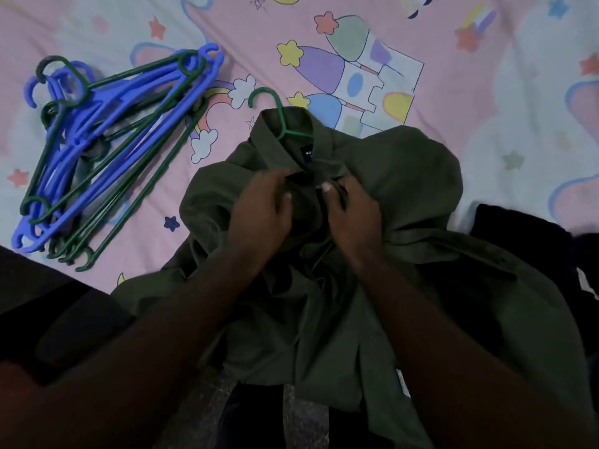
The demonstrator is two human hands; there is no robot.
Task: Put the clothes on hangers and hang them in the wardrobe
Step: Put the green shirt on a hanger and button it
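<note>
Olive shirt (pixel 405 176), green hanger (pixel 278 115)

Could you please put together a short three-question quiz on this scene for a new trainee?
1. True or false: the green hanger is already inside the olive shirt, its hook poking out past the collar.
2. Where does the pile of spare hangers lie: A) to the left of the shirt, B) on top of the shirt, C) in the right hand?
3. What are the left hand and the right hand doing?

Key
1. True.
2. A, on the patterned bedsheet.
3. Both pinch the shirt's front just below the collar, apparently at the placket; a button is not visible.
</note>
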